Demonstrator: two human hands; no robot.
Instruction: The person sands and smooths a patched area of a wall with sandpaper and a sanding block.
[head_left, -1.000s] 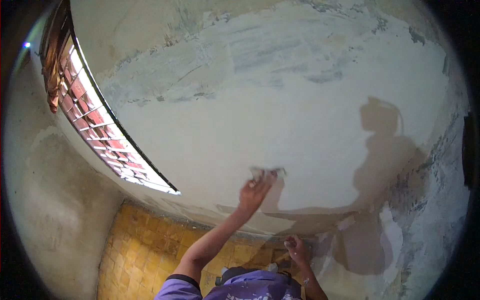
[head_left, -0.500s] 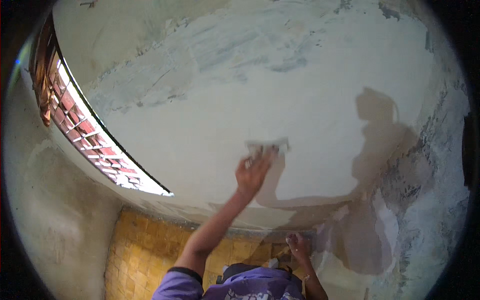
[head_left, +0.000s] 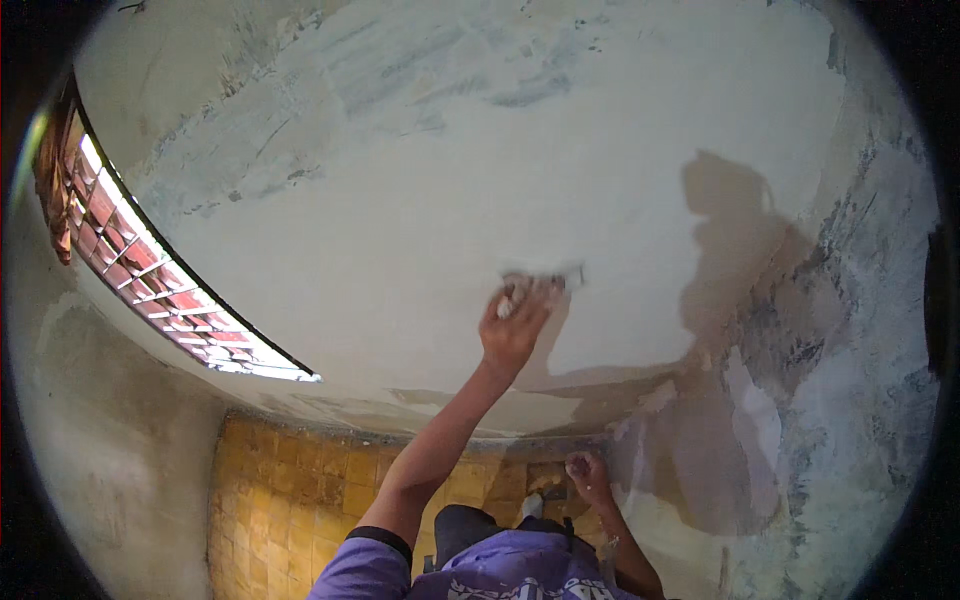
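Observation:
My left hand [head_left: 513, 335] is raised in front of the pale plastered wall [head_left: 420, 230]. Its fingers are closed on a flat, wide-edged scraper-like tool [head_left: 574, 276] pressed against the plaster. Motion blur and the fingers hide most of the tool, so its exact kind does not show. Lower down, near the foot of the wall, hangs my right hand [head_left: 589, 474] with its fingers curled in. Whether anything is inside it cannot be made out.
A barred window [head_left: 160, 270] opens on the left, with a brown cloth [head_left: 55, 190] at its upper end. Yellow floor tiles [head_left: 270, 480] lie below. On the right a rough, patchy grey wall [head_left: 860, 430] meets the plastered one. My shadow falls across both.
My left hand and the tool have slid to the right along the wall. The view has shifted slightly; my right hand stays low with its fingers curled.

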